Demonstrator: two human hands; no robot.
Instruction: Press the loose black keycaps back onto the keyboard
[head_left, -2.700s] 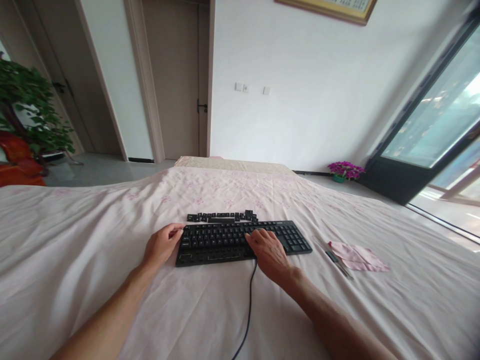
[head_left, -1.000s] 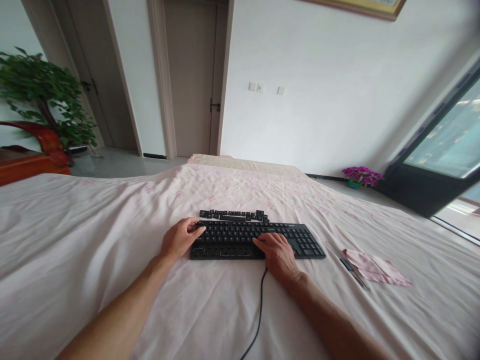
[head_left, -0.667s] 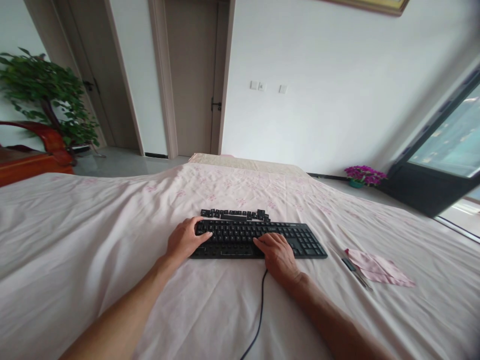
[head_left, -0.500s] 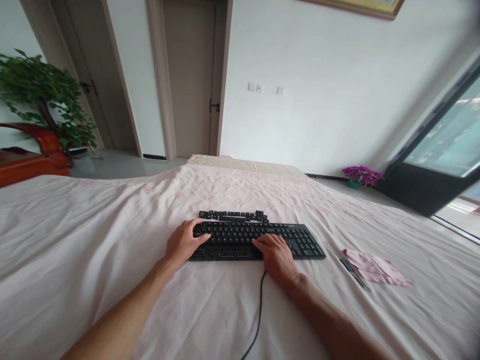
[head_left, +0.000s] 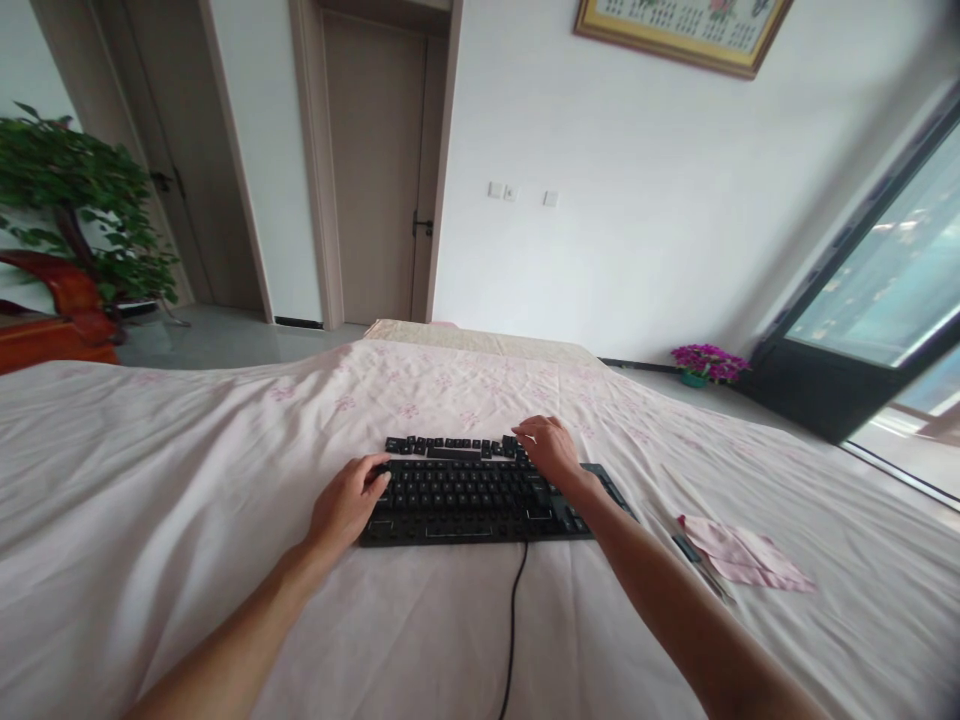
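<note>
A black keyboard [head_left: 457, 490] lies flat on the cloth, its lower rows partly bare of keycaps. My left hand [head_left: 349, 503] holds the keyboard's left end, thumb and fingers curled at its edge. Behind the keyboard, loose black keycaps [head_left: 450, 443] lie in a line, a long spacebar keycap [head_left: 453, 454] among them. My right hand [head_left: 551, 447] reaches over the keyboard to the right end of this line. Its thumb and fingers are pinched together at the keycaps there; whether one sits between them is too small to make out. My right forearm covers part of the number pad.
A pale floral cloth [head_left: 322, 420] spreads under everything, wrinkled. On the right lie a folded pink cloth [head_left: 750, 555] and a thin dark-handled tool [head_left: 686, 548]. The keyboard's black cable [head_left: 513, 610] runs toward me.
My right hand has lifted off the keyboard's lower right keys and moved forward to the loose keycaps. My left hand stays at the keyboard's left end. The view has tilted up slightly.
</note>
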